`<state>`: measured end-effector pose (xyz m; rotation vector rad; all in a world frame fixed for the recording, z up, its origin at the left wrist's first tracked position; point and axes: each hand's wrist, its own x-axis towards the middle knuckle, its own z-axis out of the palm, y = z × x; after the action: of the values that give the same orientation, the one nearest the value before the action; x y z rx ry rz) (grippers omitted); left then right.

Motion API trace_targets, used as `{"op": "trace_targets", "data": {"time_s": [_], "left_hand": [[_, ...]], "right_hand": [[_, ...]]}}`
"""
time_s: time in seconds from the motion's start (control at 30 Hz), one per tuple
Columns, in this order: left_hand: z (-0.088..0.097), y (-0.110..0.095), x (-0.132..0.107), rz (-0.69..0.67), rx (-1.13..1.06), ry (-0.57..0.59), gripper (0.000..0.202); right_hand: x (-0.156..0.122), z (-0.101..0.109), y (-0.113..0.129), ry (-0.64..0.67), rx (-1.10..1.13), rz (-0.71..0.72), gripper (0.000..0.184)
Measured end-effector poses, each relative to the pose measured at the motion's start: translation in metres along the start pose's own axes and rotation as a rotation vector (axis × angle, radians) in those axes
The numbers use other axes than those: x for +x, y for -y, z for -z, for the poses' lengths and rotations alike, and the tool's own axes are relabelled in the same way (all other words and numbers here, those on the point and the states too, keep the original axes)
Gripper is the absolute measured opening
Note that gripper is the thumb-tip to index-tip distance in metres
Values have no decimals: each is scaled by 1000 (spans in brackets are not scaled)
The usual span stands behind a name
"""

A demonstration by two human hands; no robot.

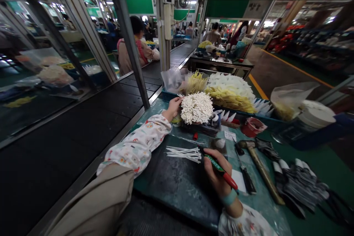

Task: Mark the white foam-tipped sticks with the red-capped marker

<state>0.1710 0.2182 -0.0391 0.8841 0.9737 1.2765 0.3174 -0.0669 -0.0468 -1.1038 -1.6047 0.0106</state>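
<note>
A green-and-black marker with a red end (221, 171) lies gripped in my right hand (217, 169), its dark tip pointing at a small loose pile of thin white sticks (184, 153). The pile rests on a dark work mat (171, 180). Farther forward, my left hand (173, 107) is at the left edge of a dense upright bundle of white, round-headed stems (197, 107). Its fingers are bent together; what is between them, if anything, is hidden. A small red cap (195, 136) sits between the bundle and the pile.
To the right lie a hammer (261, 167), a screwdriver-like tool (246, 177) and grey gloves (300, 184). Behind stand yellow and white petal-like pieces (232, 97) and a red cup (253, 126). A black conveyor belt (77, 147) runs along the left; a co-worker (135, 48) sits beyond it.
</note>
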Motion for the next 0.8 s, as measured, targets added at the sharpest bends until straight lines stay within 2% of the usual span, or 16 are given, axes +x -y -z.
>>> {"op": "trace_targets", "data": {"time_s": [0.13, 0.33, 0.4, 0.53, 0.63, 0.67, 0.7, 0.73, 0.77, 0.8], "left_hand": [[-1, -8, -1, -39, -26, -24, 28], [0, -22, -7, -114, 32, 22, 33], [0, -32, -8, -208, 52, 9, 35], [7, -62, -19, -481, 75, -77, 39], [19, -69, -53, -716, 164, -137, 43], [23, -66, -70, -864, 281, -151, 44], [26, -61, -90, -970, 385, -93, 45], [28, -54, -110, -1007, 435, 11, 44], [29, -46, -131, -931, 481, 145, 41], [29, -37, -150, -854, 517, 218, 37]], "right_hand": [[0, 0, 0, 8, 13, -3, 15], [-1, 0, 1, 26, 20, -16, 14], [0, 1, 2, 20, 23, -14, 15], [3, 1, 3, -50, 41, 11, 22], [3, -1, 1, -104, 11, 1, 29], [2, -2, -1, -122, 0, -14, 30], [1, -3, -3, -134, 2, -28, 31], [-1, -4, -4, -138, 22, -44, 32], [-4, -5, -7, -140, 54, -64, 33], [-6, -7, -9, -142, 90, -86, 34]]}}
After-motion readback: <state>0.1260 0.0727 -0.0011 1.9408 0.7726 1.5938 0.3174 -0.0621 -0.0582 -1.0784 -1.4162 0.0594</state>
